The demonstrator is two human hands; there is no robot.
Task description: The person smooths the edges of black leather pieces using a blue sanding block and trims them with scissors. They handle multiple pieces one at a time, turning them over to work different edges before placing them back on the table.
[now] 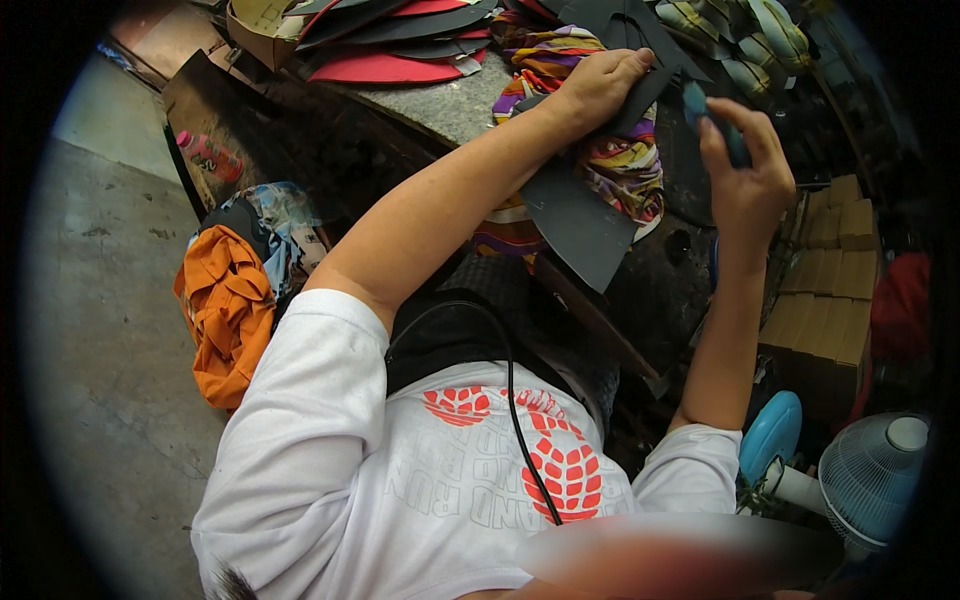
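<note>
My left hand (600, 90) is closed at the upper middle, fingers wrapped on a dark strip (645, 105) over gathered, multicoloured patterned fabric (622, 175). Joined to or lying against that fabric is a dark grey curved cap brim (585, 225), which points toward me. To the right, my right hand (748, 165) is raised with fingers curled round a small teal-blue tool (693, 100). Its tip points up toward the dark strip, with a gap between them. My fingers cover most of the tool, so its kind is unclear.
Red and dark grey brims (400, 65) are piled at the back left. Patterned rolled fabric pieces (760, 50) lie at the back right. Orange cloth (225, 310) hangs at left below a pink-capped bottle (210, 157). Brown boxes (825, 290) and a white fan (872, 475) stand at right.
</note>
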